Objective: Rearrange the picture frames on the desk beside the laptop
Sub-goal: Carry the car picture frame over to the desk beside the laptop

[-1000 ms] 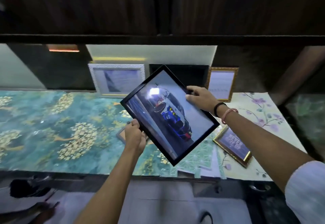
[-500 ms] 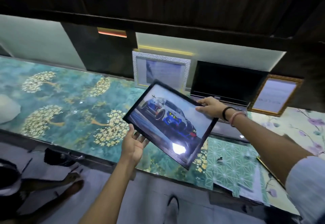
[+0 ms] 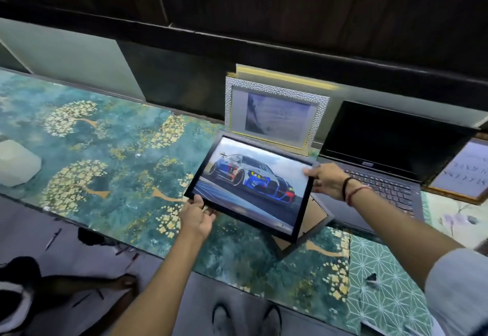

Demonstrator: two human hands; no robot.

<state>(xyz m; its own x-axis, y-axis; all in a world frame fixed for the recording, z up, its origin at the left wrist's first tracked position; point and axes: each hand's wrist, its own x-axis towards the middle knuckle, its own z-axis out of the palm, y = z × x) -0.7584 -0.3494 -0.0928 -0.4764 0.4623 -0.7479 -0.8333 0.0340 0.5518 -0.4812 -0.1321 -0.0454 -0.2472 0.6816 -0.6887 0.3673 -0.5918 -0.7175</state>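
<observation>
A black-framed car picture is held tilted just above the desk, left of the laptop. My left hand grips its lower left corner from below. My right hand holds its right edge, over the laptop's left side. A silver-white textured frame stands upright against the back wall behind the car picture. A gold-edged frame leans at the far right, partly cut off. A flat frame back shows under the car picture's lower right corner.
A pale rounded block sits at the desk's left. The desk surface carries a teal and gold tree pattern, with a green geometric sheet at the right. A dark shelf overhangs the back. Another person's foot is on the floor below.
The car picture has come down and leftward, from held high and steeply turned to nearly level with the desk in front of the silver frame. Both hands kept hold; the view swung left.
</observation>
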